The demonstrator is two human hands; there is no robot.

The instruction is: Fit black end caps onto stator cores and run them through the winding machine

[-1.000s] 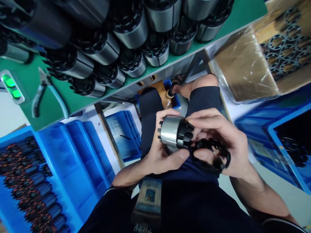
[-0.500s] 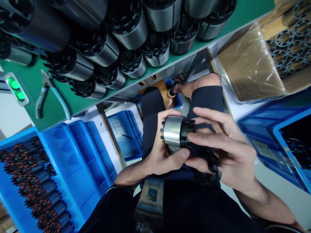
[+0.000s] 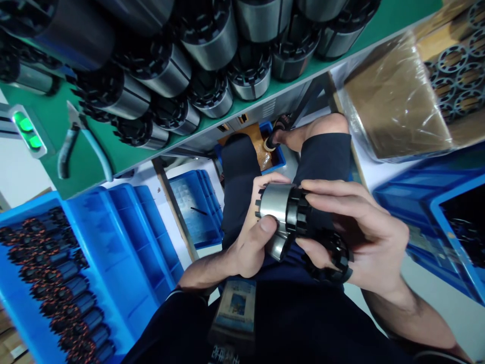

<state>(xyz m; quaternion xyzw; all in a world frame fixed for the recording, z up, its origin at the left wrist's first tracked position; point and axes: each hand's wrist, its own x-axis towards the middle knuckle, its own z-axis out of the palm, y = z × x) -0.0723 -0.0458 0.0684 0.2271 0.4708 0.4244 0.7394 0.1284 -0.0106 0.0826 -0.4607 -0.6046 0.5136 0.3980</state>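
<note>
My left hand (image 3: pixel 250 245) is wrapped round a silver stator core (image 3: pixel 276 202), its thumb lying across the front. Black plastic teeth stick out of the core's left end. On its right end sits a toothed black plastic end piece (image 3: pixel 297 210), touched by the fingertips of my right hand (image 3: pixel 379 237). Low in that same right hand, between thumb and palm, is a separate black toothed plastic ring (image 3: pixel 333 258). A second silver core (image 3: pixel 278 246) shows under the first, partly hidden by my left thumb; what holds it I cannot tell.
Stator cores (image 3: pixel 210 43) stand in rows on the green bench (image 3: pixel 227 111). Pliers (image 3: pixel 81 136) lie near its left corner. Wound parts (image 3: pixel 71 288) fill a blue crate (image 3: pixel 22 303) at left. A plastic-lined carton (image 3: pixel 397 101) with metal rings stands right, above a blue bin (image 3: pixel 413 202).
The held core has shifted slightly right and tilted. My left thumb has moved back onto the core, exposing the second core below. My right fingers have drawn closer together at the end piece.
</note>
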